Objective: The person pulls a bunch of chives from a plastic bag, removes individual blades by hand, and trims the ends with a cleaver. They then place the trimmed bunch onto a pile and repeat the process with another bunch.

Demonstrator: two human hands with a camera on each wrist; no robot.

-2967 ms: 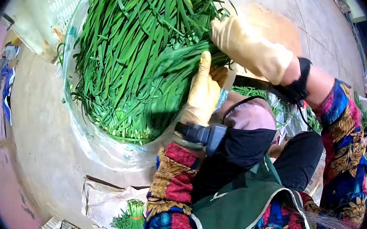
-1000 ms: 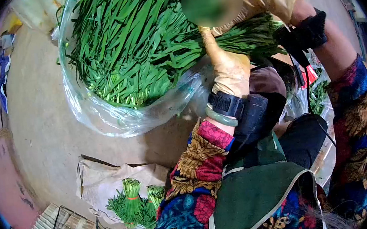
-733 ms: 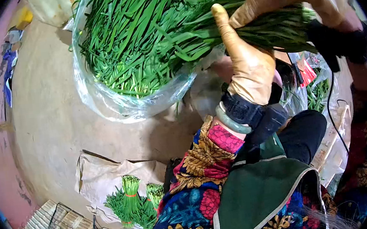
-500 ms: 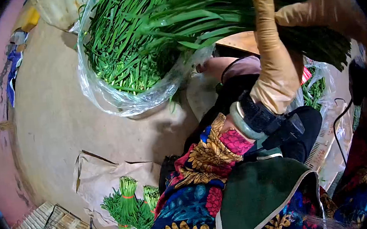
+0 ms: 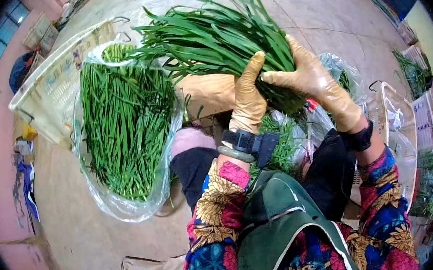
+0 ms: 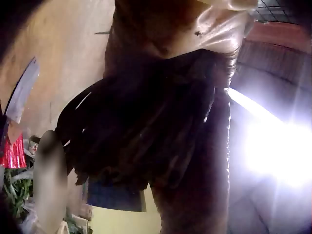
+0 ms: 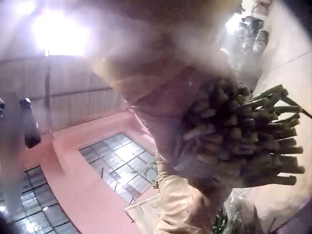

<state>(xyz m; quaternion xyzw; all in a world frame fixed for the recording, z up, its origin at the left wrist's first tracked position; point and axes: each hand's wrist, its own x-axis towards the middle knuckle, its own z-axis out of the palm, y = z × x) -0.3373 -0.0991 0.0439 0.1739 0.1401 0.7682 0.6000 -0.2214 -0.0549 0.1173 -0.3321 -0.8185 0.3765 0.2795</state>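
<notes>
Both hands, in tan gloves, hold the bunch (image 5: 217, 42) of long green leaves between them, lifted clear of the floor (image 5: 62, 225). The left hand (image 5: 248, 100) has its thumb raised along the near side of the bunch; its other fingers pass behind the leaves, so how tightly they bend cannot be told. The right hand (image 5: 319, 82) is parted around the other side, thumb in front and fingers reaching up along the far edge, the leaves filling the gap. The two thumbs come close together over the bunch. The leaves fan out beyond the fingertips, away from the person and mostly leftward, while the cut stems (image 7: 258, 134) jut out beside the gloves at the other end. To the left of the left fingers stands a board (image 5: 206, 91), and past it a clear bag (image 5: 129, 212) full of more leaves, with a pale crate (image 5: 57, 96) behind that. Below the fingers, nearer the lap, lie loose greens (image 5: 276, 152). Right of the right wrist is another crate (image 5: 389, 111). The left wrist view shows a blade (image 6: 23, 92) off to one side of the fingers.
</notes>
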